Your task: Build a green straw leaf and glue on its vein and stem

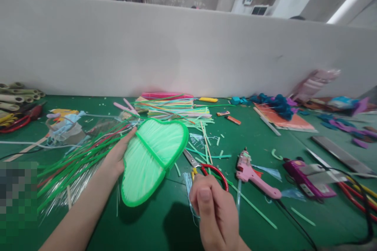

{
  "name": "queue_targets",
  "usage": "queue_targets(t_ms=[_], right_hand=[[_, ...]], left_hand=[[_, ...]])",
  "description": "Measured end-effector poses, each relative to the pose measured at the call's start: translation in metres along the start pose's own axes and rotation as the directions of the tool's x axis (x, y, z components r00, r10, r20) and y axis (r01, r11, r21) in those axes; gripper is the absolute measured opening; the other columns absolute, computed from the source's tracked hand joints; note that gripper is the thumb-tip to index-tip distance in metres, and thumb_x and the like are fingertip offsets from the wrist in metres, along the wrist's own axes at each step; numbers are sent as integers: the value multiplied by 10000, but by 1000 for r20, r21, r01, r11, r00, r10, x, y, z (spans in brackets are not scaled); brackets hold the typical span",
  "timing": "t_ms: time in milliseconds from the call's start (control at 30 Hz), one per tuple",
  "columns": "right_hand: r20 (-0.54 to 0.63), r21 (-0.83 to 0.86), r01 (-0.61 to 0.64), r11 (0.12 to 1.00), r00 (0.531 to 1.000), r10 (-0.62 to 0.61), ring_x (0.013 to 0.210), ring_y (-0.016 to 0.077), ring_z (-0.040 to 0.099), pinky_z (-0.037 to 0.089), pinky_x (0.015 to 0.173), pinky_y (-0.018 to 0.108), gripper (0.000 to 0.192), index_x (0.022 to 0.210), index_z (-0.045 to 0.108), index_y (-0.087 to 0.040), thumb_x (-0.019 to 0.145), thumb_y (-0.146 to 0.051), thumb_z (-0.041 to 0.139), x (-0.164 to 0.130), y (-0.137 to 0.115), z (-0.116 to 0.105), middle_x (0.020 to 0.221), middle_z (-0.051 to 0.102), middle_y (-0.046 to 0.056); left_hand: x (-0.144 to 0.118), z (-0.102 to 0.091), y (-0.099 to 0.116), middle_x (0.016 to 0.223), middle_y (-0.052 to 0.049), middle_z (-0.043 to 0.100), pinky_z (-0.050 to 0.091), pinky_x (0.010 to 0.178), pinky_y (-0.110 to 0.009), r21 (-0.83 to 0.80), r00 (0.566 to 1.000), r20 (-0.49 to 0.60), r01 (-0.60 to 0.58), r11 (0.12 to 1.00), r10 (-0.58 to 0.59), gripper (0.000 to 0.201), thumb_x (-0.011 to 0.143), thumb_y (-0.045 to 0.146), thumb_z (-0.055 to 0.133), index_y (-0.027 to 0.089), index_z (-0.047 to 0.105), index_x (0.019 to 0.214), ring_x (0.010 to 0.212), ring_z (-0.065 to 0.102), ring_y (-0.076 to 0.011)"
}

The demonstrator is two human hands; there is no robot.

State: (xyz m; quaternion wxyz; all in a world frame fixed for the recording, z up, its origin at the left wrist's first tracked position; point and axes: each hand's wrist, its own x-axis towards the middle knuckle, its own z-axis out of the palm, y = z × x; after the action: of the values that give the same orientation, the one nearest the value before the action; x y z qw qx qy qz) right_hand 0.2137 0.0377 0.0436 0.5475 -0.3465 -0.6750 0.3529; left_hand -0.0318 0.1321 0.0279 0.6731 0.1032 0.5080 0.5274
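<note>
The left hand (116, 157) holds a green wing-shaped piece (153, 159) by its left edge, the fingers closed on the rim with the thumb lying along the upper edge. The piece is pale green straw work framed in a brighter green border. Its long axis runs on a slant, from the narrow rounded end low and nearest the person up to the broad lobed end, which points up and to the right, away from the left fingers. It sits just above the desk (165, 223), tilted toward the camera.

The right hand (213, 208) is curled tight around thin pale blue strands (188, 182) that trail down to the left of its fingers. Just beyond those fingers lie scissors with red handles (210, 170), blades pointing toward the wing piece.

Left of the left hand spreads a sheaf of green straws (70, 164). Beyond the wing piece lies a stack of coloured straws (173, 108). To the right of the right hand lie a pink glue gun (253, 176) and a purple glue gun (309, 174). The desk is covered in green, littered with offcuts, and backed by a low grey partition (188, 51); bare concrete walls rise behind it.
</note>
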Motion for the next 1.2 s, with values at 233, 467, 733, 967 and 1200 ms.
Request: queue_targets(t_ms=[233, 467, 733, 967, 1200], right_hand=[[180, 17, -479, 878, 865, 468, 769, 172, 599, 475, 624, 273, 348, 1052, 593, -208, 969, -540, 530, 7, 26, -15, 894, 639, 46], [91, 213, -486, 848, 874, 478, 765, 160, 581, 515, 736, 289, 348, 904, 579, -222, 907, -568, 612, 24, 31, -15, 837, 612, 13], [-79, 264, -516, 815, 831, 551, 627, 139, 511, 434, 567, 249, 426, 845, 586, -230, 821, -650, 649, 47, 43, -50, 739, 564, -19], [32, 55, -447, 893, 895, 446, 672, 164, 513, 405, 593, 271, 398, 818, 621, -211, 832, -607, 656, 97, 36, -89, 725, 562, -7], [417, -212, -211, 954, 863, 283, 653, 137, 394, 324, 607, 271, 416, 634, 527, -212, 844, -557, 622, 150, 27, -67, 662, 424, -38]], left_hand=[[0, 0, -4, 1164, -78, 662, 591, 807, -396, 68, 955, -7, -295, 953, 296, 287, 945, 325, 633, 155, 625, 1176, 964, 670, -201], [-25, 23, 1, 724, 35, 681, 586, 675, -246, 104, 905, 36, -425, 899, 424, 396, 615, 396, 917, 181, 662, 829, 696, 677, -151], [-78, -9, -20, 1127, -93, 761, 603, 885, -444, 341, 940, 246, -313, 886, 237, 697, 496, 429, 961, 316, 718, 1139, 1109, 689, -369], [-91, -52, -21, 1239, -106, 731, 529, 1026, -419, 697, 928, 349, -352, 625, 133, 350, 760, 491, 783, 309, 793, 1059, 1157, 675, -343], [-67, 5, -10, 972, -112, 776, 608, 759, -346, 530, 907, 365, -389, 753, 212, 440, 721, 523, 814, 218, 785, 1037, 870, 731, -278]])
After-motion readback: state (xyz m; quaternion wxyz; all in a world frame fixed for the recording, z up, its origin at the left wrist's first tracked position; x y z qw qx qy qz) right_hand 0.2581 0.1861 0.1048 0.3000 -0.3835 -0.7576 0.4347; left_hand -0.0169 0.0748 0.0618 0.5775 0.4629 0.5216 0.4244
